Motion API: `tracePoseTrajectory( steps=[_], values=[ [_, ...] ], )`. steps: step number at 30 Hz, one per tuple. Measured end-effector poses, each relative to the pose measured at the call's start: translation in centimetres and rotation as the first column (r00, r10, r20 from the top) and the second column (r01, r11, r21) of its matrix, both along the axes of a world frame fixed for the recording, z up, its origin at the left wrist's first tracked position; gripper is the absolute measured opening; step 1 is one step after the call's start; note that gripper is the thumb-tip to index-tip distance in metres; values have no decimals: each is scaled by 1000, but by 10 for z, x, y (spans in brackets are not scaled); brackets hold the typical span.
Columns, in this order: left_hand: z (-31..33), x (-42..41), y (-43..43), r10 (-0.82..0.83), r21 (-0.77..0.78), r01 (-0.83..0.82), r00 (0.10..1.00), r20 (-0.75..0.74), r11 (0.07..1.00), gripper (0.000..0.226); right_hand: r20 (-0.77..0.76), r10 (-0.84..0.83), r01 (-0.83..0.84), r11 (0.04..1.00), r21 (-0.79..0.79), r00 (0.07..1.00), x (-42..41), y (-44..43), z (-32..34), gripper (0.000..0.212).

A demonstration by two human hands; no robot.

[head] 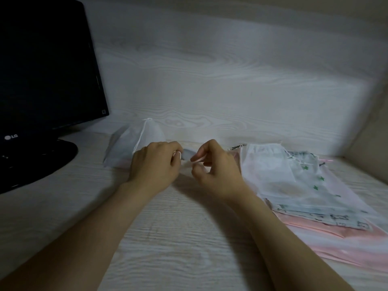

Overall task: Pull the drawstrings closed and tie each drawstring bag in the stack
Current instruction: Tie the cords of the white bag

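Observation:
My left hand (156, 164) and my right hand (214, 166) meet at the middle of the table, fingers curled, each pinching a thin white drawstring (185, 162) of a pale bag mostly hidden behind them. A white drawstring bag (128, 143) with its mouth gathered stands behind my left hand. To the right lies a flat stack of drawstring bags (294, 185): a white one on top, then one with green stars, grey patterned ones and pink ones beneath.
A black LG monitor (46, 66) on a round black stand (31, 162) fills the left side. The pale wood-grain table (178, 238) runs up to a wood-grain back wall (210, 80). A beige side wall closes the right.

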State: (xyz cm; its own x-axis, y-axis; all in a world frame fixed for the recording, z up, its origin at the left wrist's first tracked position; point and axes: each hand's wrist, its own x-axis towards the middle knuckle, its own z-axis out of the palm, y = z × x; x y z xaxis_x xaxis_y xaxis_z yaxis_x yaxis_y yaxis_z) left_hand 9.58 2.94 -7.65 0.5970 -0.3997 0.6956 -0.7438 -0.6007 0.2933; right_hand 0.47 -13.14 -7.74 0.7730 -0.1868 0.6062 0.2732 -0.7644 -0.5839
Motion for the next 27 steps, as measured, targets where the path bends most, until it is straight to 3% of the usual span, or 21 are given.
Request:
tracePoseTrajectory(
  steps=[5, 9, 13, 15, 18, 21, 23, 27],
  values=[
    [-5, 10, -2, -260, -62, 258, 966, -15, 964, 15, -29, -50, 46, 990, -134, 998, 0, -3, 0, 31],
    [-5, 8, -4, -301, -161, 283, 949, -97, 945, 22, -104, -51, 28, 977, -213, 993, -3, -4, -1, 23],
    [-7, 9, -5, -315, -160, 288, 932, -177, 944, 22, -246, -56, -5, 971, -241, 968, -6, -1, 3, 17],
    [-8, 7, -6, -350, -167, 322, 920, -176, 932, 20, -301, -64, 20, 989, -148, 952, -6, 1, 5, 12],
    [-7, 2, -8, -372, -168, 345, 913, -167, 923, 30, -323, 56, 29, 967, 252, 945, -7, 4, 9, 8],
    [-8, 0, -12, -402, -180, 369, 892, -207, 912, 42, -240, 90, 72, 805, 589, 967, -6, 3, 11, 14],
    [-9, -1, -13, -394, -183, 358, 892, -221, 915, 52, -187, 45, 97, 726, 681, 981, -5, 1, 12, 12],
    [-8, -2, -14, -328, -137, 305, 921, -210, 943, 69, -123, 115, 44, 528, 848, 986, -6, 0, 16, 31]
  ],
)
